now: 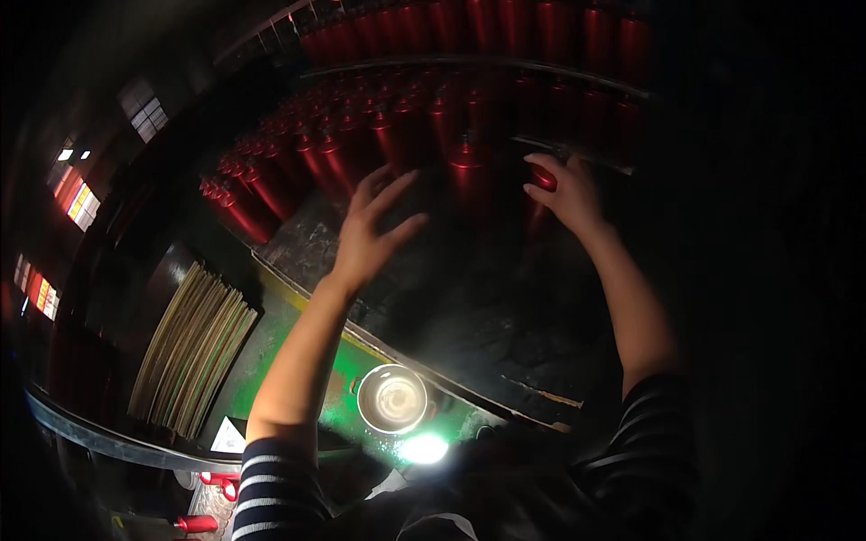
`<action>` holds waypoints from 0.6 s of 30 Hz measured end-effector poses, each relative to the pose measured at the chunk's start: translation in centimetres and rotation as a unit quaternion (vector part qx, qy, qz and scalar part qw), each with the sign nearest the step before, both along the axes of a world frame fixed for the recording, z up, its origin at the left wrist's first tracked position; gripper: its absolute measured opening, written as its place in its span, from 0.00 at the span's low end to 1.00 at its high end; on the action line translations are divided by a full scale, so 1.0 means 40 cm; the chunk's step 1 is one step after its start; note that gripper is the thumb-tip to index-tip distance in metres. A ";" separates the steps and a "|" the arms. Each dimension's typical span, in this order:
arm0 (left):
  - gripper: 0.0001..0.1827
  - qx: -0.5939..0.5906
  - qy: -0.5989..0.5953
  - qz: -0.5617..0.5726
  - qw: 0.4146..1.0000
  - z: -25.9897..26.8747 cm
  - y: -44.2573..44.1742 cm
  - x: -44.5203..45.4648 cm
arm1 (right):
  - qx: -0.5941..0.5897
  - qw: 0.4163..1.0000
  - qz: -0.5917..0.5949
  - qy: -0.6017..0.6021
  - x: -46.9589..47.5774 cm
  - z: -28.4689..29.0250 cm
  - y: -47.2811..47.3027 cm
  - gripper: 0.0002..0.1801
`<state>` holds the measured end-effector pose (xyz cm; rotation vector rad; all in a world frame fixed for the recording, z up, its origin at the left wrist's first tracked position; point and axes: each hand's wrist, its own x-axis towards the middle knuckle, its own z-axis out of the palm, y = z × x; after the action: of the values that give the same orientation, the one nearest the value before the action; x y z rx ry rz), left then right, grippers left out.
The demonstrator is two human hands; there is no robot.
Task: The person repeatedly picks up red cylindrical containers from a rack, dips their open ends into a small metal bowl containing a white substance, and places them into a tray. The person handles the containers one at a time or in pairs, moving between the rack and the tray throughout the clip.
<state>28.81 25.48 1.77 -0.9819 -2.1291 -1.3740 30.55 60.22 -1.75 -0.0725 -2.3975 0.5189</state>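
Observation:
My right hand (561,186) has its thumb and fingers around the upper part of a red metal cylinder (544,177), whose lower part fades into shadow. My left hand (379,226) is raised over the dark tabletop (446,297), fingers spread, holding nothing. Between and beyond my hands stands another red cylinder (469,166) with a narrow fitting on top. Behind my left hand, several rows of like red cylinders (342,152) stand upright close together.
More red cylinders (555,30) line a raised shelf at the back. Below the table edge (406,362), a round metal pot (392,399) stands on the green floor. Stacked thin boards (193,351) lie at left. Red cylinders (197,523) lie at lower left beyond a curved metal rail (128,452).

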 end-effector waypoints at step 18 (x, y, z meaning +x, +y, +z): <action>0.29 0.267 -0.210 0.019 0.940 -0.194 -0.192 -0.066 | -0.605 0.774 0.042 0.182 0.381 -0.164 -0.167 0.23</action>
<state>26.18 17.82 -5.99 -0.4550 -1.8455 -2.1361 45.78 53.54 -8.31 -0.3793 -1.3412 1.8443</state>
